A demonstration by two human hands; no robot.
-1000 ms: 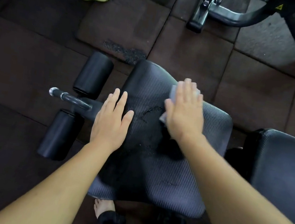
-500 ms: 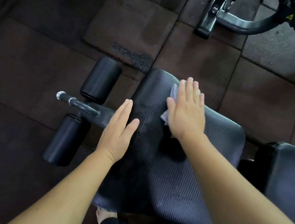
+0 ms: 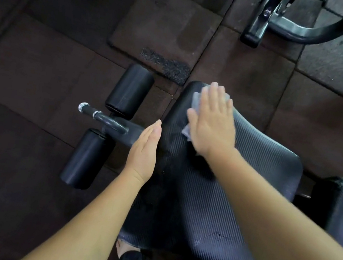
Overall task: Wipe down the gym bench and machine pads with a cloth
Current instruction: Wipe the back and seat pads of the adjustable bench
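The right hand [image 3: 212, 123] lies flat with straight fingers, pressing a pale cloth [image 3: 195, 102] onto the far end of the ribbed bench seat pad [image 3: 236, 186], while the left hand [image 3: 144, 152], fingers straight and together, sits edge-on at the pad's left side beside two black foam rollers [image 3: 129, 90].

- I'm in a gym: dark rubber floor tiles [image 3: 244, 69] lie underfoot.
- Before me is a padded bench seat [image 3: 257, 167] with two foam leg rollers [image 3: 130, 90].
- A steel machine frame [image 3: 294, 30] stands beyond it.
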